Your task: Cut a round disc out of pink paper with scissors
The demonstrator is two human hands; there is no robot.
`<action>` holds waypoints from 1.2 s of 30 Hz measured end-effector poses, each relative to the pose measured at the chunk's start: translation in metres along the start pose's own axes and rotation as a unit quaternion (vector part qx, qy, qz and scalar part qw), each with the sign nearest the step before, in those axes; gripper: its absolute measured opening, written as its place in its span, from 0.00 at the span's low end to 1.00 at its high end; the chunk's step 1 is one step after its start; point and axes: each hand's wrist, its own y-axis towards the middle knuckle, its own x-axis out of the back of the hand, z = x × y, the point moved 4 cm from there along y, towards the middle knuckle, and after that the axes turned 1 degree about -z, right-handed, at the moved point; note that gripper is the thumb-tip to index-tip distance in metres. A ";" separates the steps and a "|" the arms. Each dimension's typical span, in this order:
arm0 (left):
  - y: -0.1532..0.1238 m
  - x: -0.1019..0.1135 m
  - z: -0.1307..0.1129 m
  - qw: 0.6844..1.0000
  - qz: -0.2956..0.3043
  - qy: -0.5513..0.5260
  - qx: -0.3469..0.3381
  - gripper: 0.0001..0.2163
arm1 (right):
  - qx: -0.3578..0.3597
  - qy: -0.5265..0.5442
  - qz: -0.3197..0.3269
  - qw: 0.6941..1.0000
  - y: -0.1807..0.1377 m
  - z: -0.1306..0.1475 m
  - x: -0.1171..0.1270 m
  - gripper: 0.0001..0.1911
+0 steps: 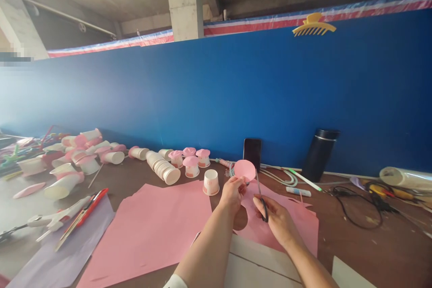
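Note:
A pink paper circle (245,170) is pinched by its lower edge in my left hand (232,192), held up off the table. My right hand (274,216) has its fingers in the handles of a pair of scissors (259,190), whose blades point upward beside the circle's right edge. Below my hands lies a pink sheet (303,229) with a round hole cut in it. Another large pink sheet (155,225) is spread to the left. An upside-down paper cup (211,182) stands just beyond my left hand.
Paper cups with pink caps (191,166) and a row of nested cups (162,167) stand at the back. More cups are heaped left, near a glue gun (59,217) and a red cutter (91,209). A phone (252,152), black bottle (319,155) and cables (357,220) lie rearward and right.

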 end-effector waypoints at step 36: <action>-0.010 -0.009 0.008 0.999 0.031 0.018 0.033 0.13 | 0.035 -0.005 0.078 0.996 -0.011 0.018 -0.011 0.20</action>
